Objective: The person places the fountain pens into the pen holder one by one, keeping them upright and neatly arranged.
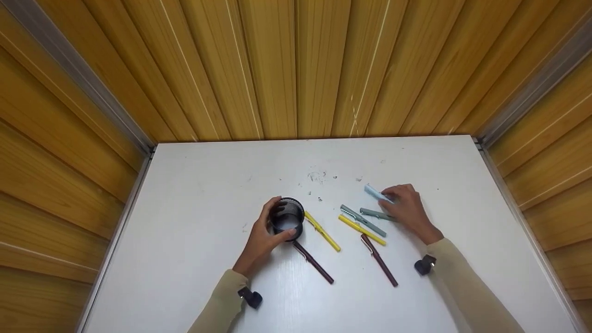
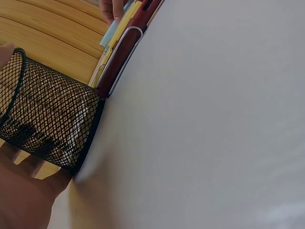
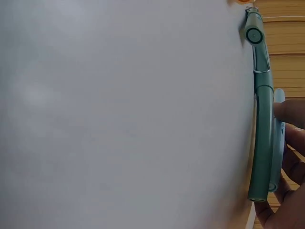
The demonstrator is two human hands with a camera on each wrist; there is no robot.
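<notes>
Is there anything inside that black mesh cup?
The mesh pen cup, gripped by the left hand, looks empty: only its floor shows from above. All the pens lie outside on the table. The mesh hides the lower inside wall.

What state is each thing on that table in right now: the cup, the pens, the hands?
Mesh cup: upright, gripped by left hand.
Light blue pen: pinched by right hand.
Two yellow pens: lying flat.
Two maroon pens: lying flat.
Two grey-green pens: lying flat.

6 pens (image 1: 362,225) lie right of cup (image 1: 287,216).
</notes>
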